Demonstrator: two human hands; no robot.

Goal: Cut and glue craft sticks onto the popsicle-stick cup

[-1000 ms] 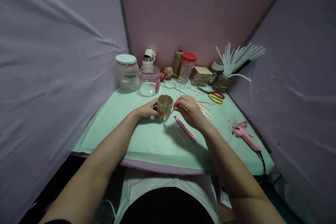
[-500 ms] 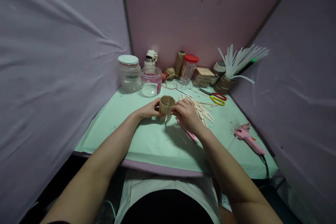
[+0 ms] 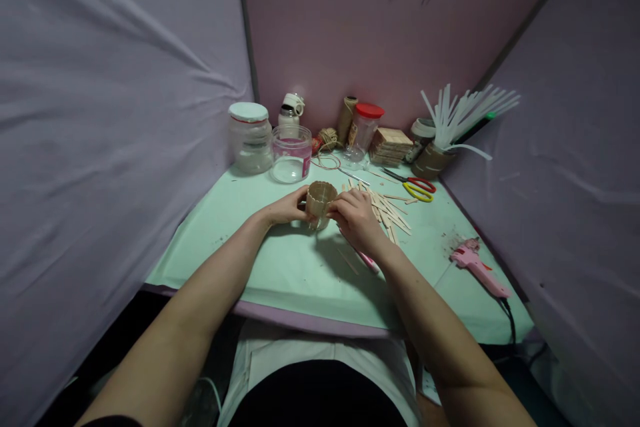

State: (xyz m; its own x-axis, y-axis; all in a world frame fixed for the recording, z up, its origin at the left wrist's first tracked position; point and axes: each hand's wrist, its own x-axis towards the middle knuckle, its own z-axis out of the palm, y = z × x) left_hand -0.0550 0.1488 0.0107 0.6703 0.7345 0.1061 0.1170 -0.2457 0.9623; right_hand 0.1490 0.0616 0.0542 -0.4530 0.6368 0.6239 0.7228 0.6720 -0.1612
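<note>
A small round cup (image 3: 319,205) with a scalloped rim, apparently built from wooden craft sticks, stands upright near the table's middle. My left hand (image 3: 295,207) grips it from the left, thumb and fingers curled about its side. At its right side my right hand (image 3: 353,210) is closed in a pinch, fingertips against or very near the wall; whatever they hold is hidden. Loose craft sticks (image 3: 393,213) lie scattered just beyond and right of my right hand. Under that wrist a pink pen-like tool (image 3: 369,261) shows in part, beside a thin stick (image 3: 349,261).
A pink glue gun (image 3: 480,268) with a cord lies at the right edge. Scissors (image 3: 419,188) rest behind the sticks. Along the back stand a lidded jar (image 3: 250,143), an open plastic tub (image 3: 291,163), a red-lidded container (image 3: 364,133), stacked wood pieces (image 3: 391,147) and glue sticks (image 3: 463,117).
The whole view has shifted slightly to the right. Both hands keep nearly the same hold around the cup, with only a tiny shift of the right fingers.
</note>
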